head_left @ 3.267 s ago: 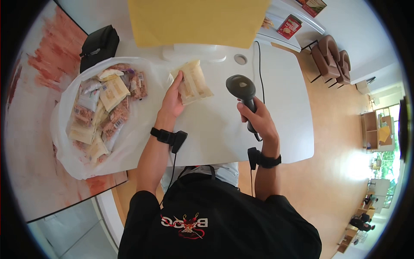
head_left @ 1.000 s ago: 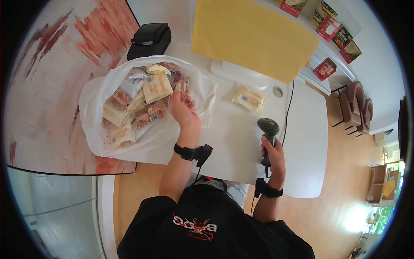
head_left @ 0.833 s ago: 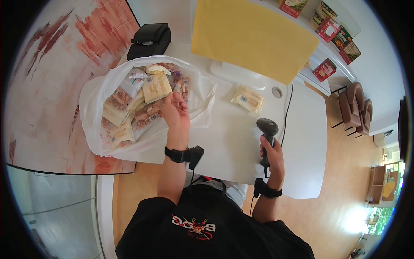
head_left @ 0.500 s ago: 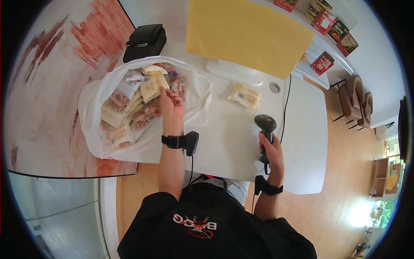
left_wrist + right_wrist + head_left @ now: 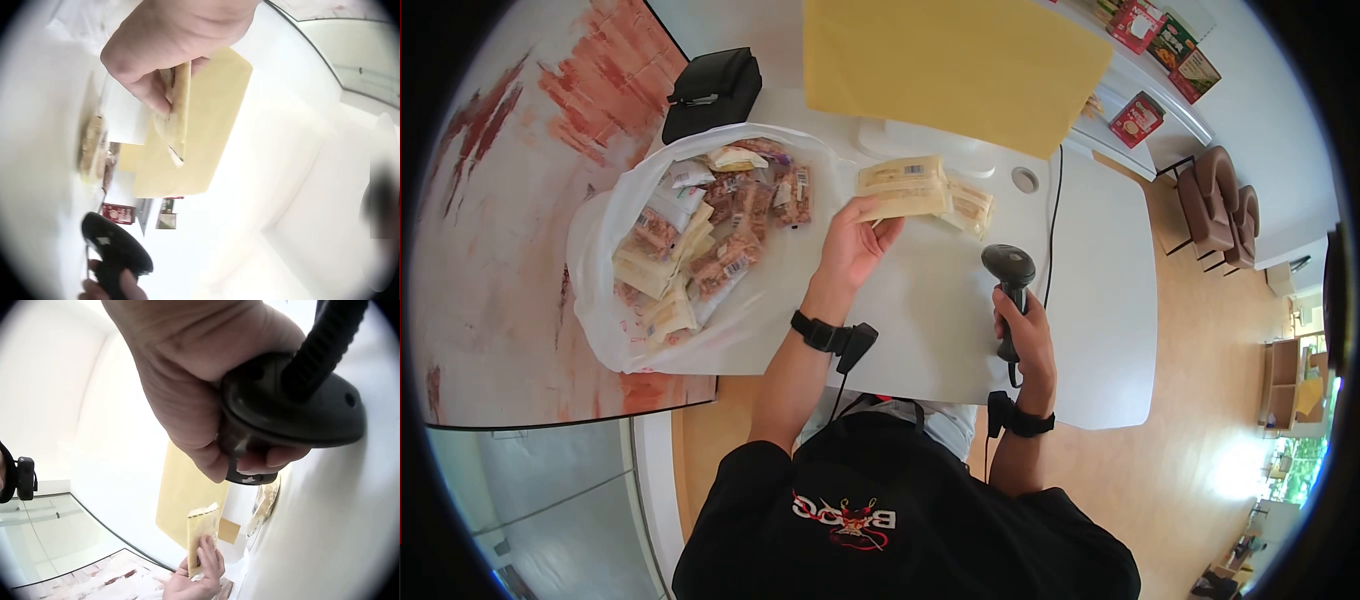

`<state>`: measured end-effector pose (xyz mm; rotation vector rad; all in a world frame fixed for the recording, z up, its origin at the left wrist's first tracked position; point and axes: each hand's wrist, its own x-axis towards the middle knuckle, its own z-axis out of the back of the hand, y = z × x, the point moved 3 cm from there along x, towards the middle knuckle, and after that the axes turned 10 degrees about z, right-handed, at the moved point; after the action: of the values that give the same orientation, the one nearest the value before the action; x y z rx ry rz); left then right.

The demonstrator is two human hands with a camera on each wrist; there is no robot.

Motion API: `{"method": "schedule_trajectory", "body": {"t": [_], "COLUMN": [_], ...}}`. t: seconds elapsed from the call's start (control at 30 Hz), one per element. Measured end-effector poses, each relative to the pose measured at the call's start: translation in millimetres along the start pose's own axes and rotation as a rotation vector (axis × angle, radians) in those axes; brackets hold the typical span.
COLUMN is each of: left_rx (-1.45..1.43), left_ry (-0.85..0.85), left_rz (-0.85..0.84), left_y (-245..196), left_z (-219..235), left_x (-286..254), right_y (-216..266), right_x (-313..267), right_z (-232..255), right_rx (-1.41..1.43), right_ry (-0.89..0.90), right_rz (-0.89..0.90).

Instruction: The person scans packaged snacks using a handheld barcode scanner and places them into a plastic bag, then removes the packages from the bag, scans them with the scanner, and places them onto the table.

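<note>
My left hand pinches a cream-coloured packet by its edge, raised over the white table. In the left wrist view the packet is seen edge-on between thumb and fingers. A second cream packet lies on the table, partly behind the held one. My right hand grips the handle of a black handheld scanner, its head towards the packets. The right wrist view shows fingers wrapped round the scanner. A white plastic bag at the left holds several pink and cream packets.
A black case stands behind the bag. A yellow sheet covers an upright thing on a white base at the back. A black cable runs along the table on the right. Red and green boxes stand on shelves.
My left hand has lifted a cream packet out of the bag and moved it right, beside the one on the table. The right hand still grips the scanner. The head view has shifted slightly.
</note>
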<state>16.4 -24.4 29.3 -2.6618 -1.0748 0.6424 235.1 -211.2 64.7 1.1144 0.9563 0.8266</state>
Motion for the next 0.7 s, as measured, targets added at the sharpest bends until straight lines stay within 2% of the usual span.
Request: {"method": "schedule_trajectory", "body": {"t": [0.1, 0.2, 0.27, 0.4, 0.53, 0.63, 0.7], "left_rx": [0.149, 0.282, 0.298, 0.32, 0.36, 0.375, 0.432], "left_ry": [-0.06, -0.034, -0.038, 0.001, -0.023, -0.009, -0.163], "left_rz": [0.069, 0.073, 0.093, 0.142, 0.118, 0.05, -0.216], "left_y": [13.1, 23.7, 28.4, 34.3, 36.1, 34.0, 25.0], "left_z": [13.5, 11.1, 8.7, 3.6, 1.2, -5.4, -8.1], "left_x": [10.8, 9.1, 6.5, 6.0, 2.8, -1.5, -8.7], "right_y": [2.3, 8.2, 17.6, 36.6, 38.3, 41.3, 41.1], "right_x": [-5.9, -10.2, -17.2, -24.4, -25.3, -23.9, -22.7], "right_z": [-0.7, 1.0, -1.7, -4.5, -6.4, -9.2, -9.2], "right_rx": [0.004, 0.002, 0.124, 0.144, 0.147, 0.129, 0.12], "right_ry": [-0.032, -0.061, -0.021, 0.021, 0.083, 0.077, 0.055], "right_rz": [0.022, 0.03, 0.068, 0.093, 0.127, 0.132, 0.135]}}
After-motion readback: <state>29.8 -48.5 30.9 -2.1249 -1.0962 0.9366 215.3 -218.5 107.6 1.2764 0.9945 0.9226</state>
